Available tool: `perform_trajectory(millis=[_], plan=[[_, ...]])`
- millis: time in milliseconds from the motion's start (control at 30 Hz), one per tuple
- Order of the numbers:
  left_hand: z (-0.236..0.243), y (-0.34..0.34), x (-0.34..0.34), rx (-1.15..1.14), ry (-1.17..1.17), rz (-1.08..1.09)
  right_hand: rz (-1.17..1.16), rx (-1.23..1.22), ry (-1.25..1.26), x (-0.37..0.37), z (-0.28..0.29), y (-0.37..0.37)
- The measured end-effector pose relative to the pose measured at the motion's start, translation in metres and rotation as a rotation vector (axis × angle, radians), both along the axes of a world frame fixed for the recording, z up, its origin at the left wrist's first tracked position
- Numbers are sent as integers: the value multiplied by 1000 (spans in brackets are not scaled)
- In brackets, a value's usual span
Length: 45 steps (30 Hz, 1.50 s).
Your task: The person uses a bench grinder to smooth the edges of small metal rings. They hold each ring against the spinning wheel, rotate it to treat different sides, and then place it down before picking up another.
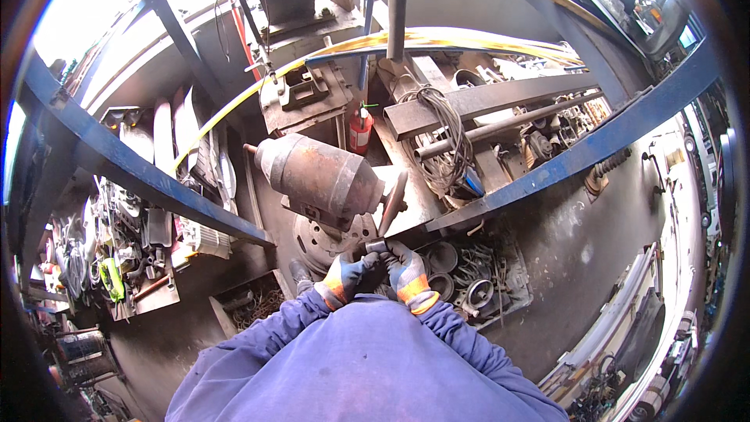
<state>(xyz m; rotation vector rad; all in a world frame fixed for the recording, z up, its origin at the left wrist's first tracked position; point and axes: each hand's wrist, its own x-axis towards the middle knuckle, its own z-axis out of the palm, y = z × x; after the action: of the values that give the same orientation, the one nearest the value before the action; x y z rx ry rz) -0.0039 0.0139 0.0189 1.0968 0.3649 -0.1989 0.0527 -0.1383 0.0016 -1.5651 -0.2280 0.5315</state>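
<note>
Below the grinder motor (pixel 324 176), a short metal piece (pixel 376 245) is clamped by the gloved left hand (pixel 341 277), just under the grinding wheel (pixel 393 205), and by the gloved right hand (pixel 408 273). Grinding is seemingly in hand; a steady grip is likely called for.

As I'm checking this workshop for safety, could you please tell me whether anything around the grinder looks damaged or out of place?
Yes: the wheel looks bare, with no guard visible, just ahead of the left hand and right hand. The motor beside it looks rusty. Farther back, the cable sits in untidy loops.
</note>
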Motion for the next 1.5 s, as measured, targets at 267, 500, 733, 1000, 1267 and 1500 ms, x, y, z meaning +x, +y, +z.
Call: perform_trajectory(millis=[267,500,733,1000,1267,1500], plan=[[-3,-2,5,-20,79,40,-81,-14,-5,3,0,8],[-19,-9,12,-78,94,47,-145,-181,-129,5,11,8],[-16,-7,17,112,79,-19,-193,-322,-289,7,30,7],[-10,-9,13,83,7,37,-161,-250,-237,7,31,10],[-2,-5,2,-63,34,46,-52,-180,-214,2,26,11],[-6,7,-8,47,-5,-1,8,-106,-97,-8,46,13]])
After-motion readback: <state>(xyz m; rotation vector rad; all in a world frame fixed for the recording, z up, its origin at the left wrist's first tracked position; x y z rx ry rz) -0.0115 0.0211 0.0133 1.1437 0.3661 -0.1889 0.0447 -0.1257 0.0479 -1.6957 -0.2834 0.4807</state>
